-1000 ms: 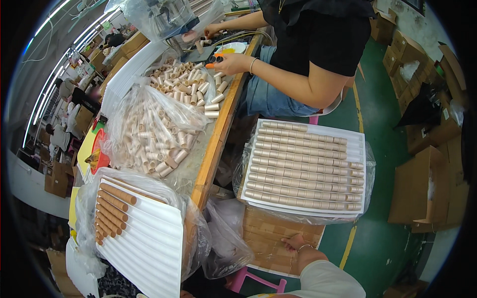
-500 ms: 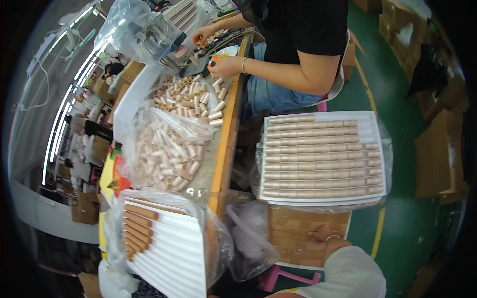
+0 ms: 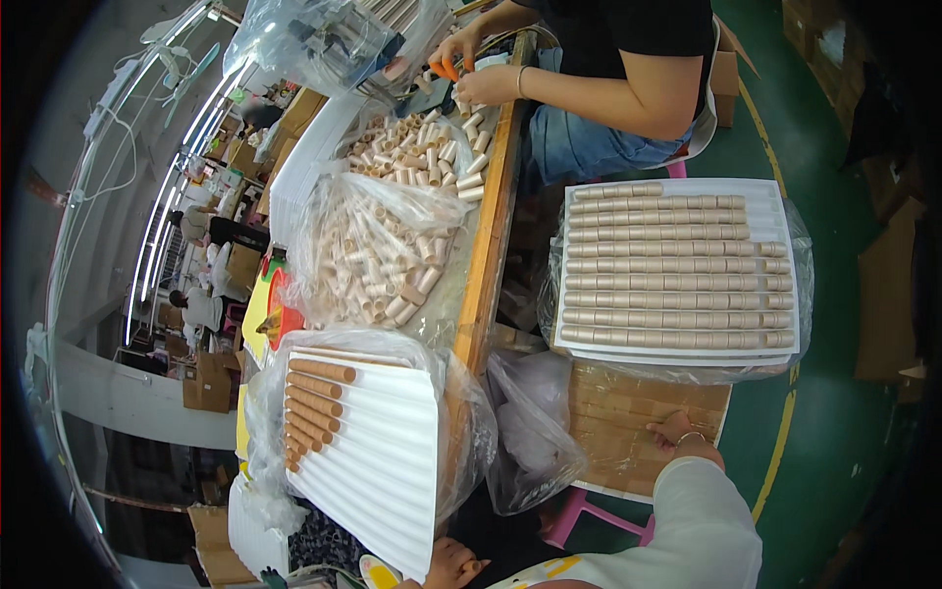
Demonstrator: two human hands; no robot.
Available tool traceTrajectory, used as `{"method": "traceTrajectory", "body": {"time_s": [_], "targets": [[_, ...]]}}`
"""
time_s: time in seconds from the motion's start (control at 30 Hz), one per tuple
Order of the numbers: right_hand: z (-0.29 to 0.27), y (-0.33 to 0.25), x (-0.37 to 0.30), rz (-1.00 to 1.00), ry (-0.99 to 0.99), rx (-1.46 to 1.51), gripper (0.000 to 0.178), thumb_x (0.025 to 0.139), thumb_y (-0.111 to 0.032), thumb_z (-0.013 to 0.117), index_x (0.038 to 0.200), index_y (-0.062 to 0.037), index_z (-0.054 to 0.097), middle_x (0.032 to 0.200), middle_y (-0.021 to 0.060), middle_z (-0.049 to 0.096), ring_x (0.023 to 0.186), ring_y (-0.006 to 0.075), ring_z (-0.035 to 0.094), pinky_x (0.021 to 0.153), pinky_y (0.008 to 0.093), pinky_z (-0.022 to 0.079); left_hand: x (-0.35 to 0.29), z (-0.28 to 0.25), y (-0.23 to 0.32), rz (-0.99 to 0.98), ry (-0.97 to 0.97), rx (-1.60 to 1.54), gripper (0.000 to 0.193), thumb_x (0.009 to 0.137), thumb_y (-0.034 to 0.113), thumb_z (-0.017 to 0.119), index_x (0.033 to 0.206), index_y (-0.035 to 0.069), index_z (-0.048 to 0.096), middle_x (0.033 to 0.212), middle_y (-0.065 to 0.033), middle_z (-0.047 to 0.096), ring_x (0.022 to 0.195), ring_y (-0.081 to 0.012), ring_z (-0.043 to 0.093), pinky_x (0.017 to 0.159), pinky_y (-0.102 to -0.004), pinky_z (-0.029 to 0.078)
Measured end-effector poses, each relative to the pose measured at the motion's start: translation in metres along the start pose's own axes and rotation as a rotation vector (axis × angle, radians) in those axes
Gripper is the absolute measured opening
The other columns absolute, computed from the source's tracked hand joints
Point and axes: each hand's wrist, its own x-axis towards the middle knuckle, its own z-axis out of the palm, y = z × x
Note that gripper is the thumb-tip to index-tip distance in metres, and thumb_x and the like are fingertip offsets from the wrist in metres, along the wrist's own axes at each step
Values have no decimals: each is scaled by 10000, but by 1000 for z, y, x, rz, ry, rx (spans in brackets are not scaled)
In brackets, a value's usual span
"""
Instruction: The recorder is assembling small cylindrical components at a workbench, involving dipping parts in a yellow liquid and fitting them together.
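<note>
At the lower edge, my left hand point(image 3: 449, 563) is closed round a short tan tube point(image 3: 475, 567), just below a white ridged tray point(image 3: 388, 432). Several brown tubes point(image 3: 316, 402) lie in that tray's grooves at its left side. My right hand point(image 3: 673, 430) reaches over a brown cardboard sheet point(image 3: 613, 422), a finger stretched out and nothing visible in it. Beyond it, a white ridged tray point(image 3: 770, 231) carries rows of short pale tubes point(image 3: 677, 283); its far right corner shows bare grooves.
A wooden-edged table point(image 3: 481, 285) bears a heap of pale tubes point(image 3: 368, 255), partly under clear plastic. Across it, a co-worker's hands point(image 3: 486, 83) handle small pieces. A plastic bag point(image 3: 530, 422) hangs by the table edge. A pink stool point(image 3: 579, 515) stands below the cardboard.
The whole view has shifted, so the trays and table appear farther right and higher. My left hand has come into sight at the lower edge. My right hand remains over the cardboard.
</note>
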Motion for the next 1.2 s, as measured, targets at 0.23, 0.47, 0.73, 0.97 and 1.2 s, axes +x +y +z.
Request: {"method": "traceTrajectory", "body": {"time_s": [0.23,0.47,0.73,0.97,1.2], "targets": [[5,3,1,-36,-4,0,395,798,-321,686,587,8,631,574,107,624,426,167,560,392,289,437,30,-29,15,25,-25,-67,358,687,139,731,532,119,409,578,-5,509,557,-210,484,583,-321,379],[1,10,12,-13,-2,-59,406,798,-356,679,603,-2,642,593,97,635,452,163,572,409,293,445,23,-22,12,14,-38,-28,360,696,139,722,530,124,403,576,-5,503,551,-208,493,589,-324,373],[2,18,21,-15,-30,-53,401,795,-373,689,630,-10,644,601,89,628,458,160,558,426,286,450,26,-27,12,-7,-4,-51,345,697,140,716,536,117,412,551,-33,490,550,-217,485,585,-347,394],[3,19,24,-27,-35,-33,414,793,-370,688,621,3,643,604,102,638,451,163,573,410,281,451,10,-15,8,45,34,-116,298,738,70,655,642,93,374,627,-83,458,603,-299,444,602,-427,357],[3,24,32,4,-29,-43,406,781,-370,702,627,2,650,599,94,639,442,159,571,410,276,454,0,-11,2,11,-26,-81,310,735,69,663,648,102,368,625,-82,453,608,-297,442,607,-423,351]]}}
